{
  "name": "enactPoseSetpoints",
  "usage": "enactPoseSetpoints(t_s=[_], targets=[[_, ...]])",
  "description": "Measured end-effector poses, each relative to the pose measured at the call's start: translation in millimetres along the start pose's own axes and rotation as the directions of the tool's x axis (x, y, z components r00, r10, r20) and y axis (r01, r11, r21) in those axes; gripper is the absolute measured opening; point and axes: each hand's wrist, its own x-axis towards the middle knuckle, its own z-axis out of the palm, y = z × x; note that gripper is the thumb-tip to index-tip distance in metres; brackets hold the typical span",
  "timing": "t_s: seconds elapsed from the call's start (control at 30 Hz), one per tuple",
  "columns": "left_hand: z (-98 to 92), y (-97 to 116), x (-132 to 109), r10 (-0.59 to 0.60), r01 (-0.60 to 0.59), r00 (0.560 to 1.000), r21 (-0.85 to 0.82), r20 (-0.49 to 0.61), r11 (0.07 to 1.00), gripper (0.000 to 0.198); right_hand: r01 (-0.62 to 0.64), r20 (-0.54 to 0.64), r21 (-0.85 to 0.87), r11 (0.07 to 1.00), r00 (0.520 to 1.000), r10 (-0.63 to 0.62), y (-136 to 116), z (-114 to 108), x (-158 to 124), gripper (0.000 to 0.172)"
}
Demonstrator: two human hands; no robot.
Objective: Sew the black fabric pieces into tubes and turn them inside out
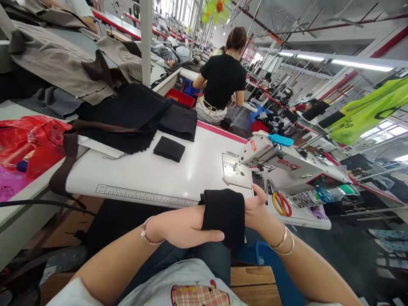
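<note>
A folded black fabric band (225,216) is held in front of me at the near edge of the sewing table. My left hand (188,229) grips its left side, thumb outside and the other fingers hidden in or behind the cloth. At the band's right edge is my right hand (256,208), also closed on it, with one finger raised and the rest partly hidden. Just beyond stands a white sewing machine (267,153) with a metal needle plate (236,170). Another folded black fabric piece (169,148) lies on the white tabletop (127,176) to the left.
Scissors (282,204) and a plastic bottle (321,194) lie right of the machine. Black fabric (124,112) is heaped at the left, near a red plastic bag (35,140). A blue bin (277,272) stands below right. A co-worker (223,76) sits ahead.
</note>
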Motion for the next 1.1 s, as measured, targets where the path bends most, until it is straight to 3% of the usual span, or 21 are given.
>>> enactPoseSetpoints(t_s=[0.07, 0.13, 0.2, 0.27, 0.3, 0.37, 0.4, 0.43, 0.57, 0.8, 0.9, 0.97, 1.1], targets=[[-4.4, -1, 1, 0.092, -0.095, 0.995, 0.136, 0.026, 0.986, 0.029, 0.002, -0.001, 0.036, 0.999, 1.0, -0.002, -1, 0, 2, 0.043], [-10.8, -6, 8, 0.122, -0.129, 0.991, 0.166, 0.053, 0.978, 0.026, 0.05, -0.019, 0.027, 0.998, 0.999, -0.049, -1, -1, 10, 0.036], [-21.7, -9, 26, 0.025, -0.031, 0.996, 0.084, 0.081, 0.996, 0.023, 0.117, -0.044, 0.006, 0.993, 0.992, -0.117, 1, -5, 26, 0.025], [-36.1, -4, 52, 0.001, -0.001, 1.0, -0.087, 0.003, 0.996, 0.024, 0.125, -0.087, 0.011, 0.992, 0.988, -0.124, 5, -9, 49, 0.011], [-43.4, 1, 68, -0.012, 0.0, 0.998, -0.194, -0.058, 0.981, 0.026, 0.084, -0.118, 0.046, 0.995, 0.99, -0.078, 9, -11, 62, 0.009], [-57.0, 13, 100, -0.005, -0.093, 0.973, -0.407, -0.233, 0.909, 0.029, -0.06, -0.166, 0.232, 0.971, 0.981, 0.1, 21, -12, 89, 0.021], [-63.0, 18, 115, 0.007, -0.126, 0.962, -0.423, -0.271, 0.897, 0.03, -0.158, -0.165, 0.383, 0.91, 0.958, 0.235, 28, -10, 102, 0.026], [-68.3, 22, 128, 0.016, -0.148, 0.953, -0.421, -0.301, 0.895, 0.031, -0.254, -0.163, 0.535, 0.806, 0.905, 0.393, 37, -6, 113, 0.03], [-82.5, 19, 163, 0.019, -0.206, 0.891, -0.367, -0.454, 0.907, 0.033, -0.286, -0.192, 0.647, 0.706, 0.835, 0.515, 68, 19, 138, 0.032], [-89.8, -2, 185, 0.029, -0.212, 0.825, -0.261, -0.565, 0.942, 0.03, -0.213, -0.171, 0.812, 0.544, 0.804, 0.57, 104, 55, 140, 0.016], [-93.4, -1, 187, -0.003, -0.196, 0.81, -0.275, -0.587, 0.941, 0.033, -0.233, -0.129, 0.847, 0.478, 0.782, 0.61, 113, 63, 137, 0.011], [-96.8, -1, 188, -0.02, -0.192, 0.803, -0.291, -0.596, 0.937, 0.034, -0.259, -0.091, 0.854, 0.45, 0.779, 0.621, 117, 69, 136, 0.016], [-100.6, -5, 189, -0.036, -0.19, 0.793, -0.304, -0.609, 0.934, 0.037, -0.313, -0.043, 0.842, 0.44, 0.773, 0.633, 120, 74, 134, 0.014]])
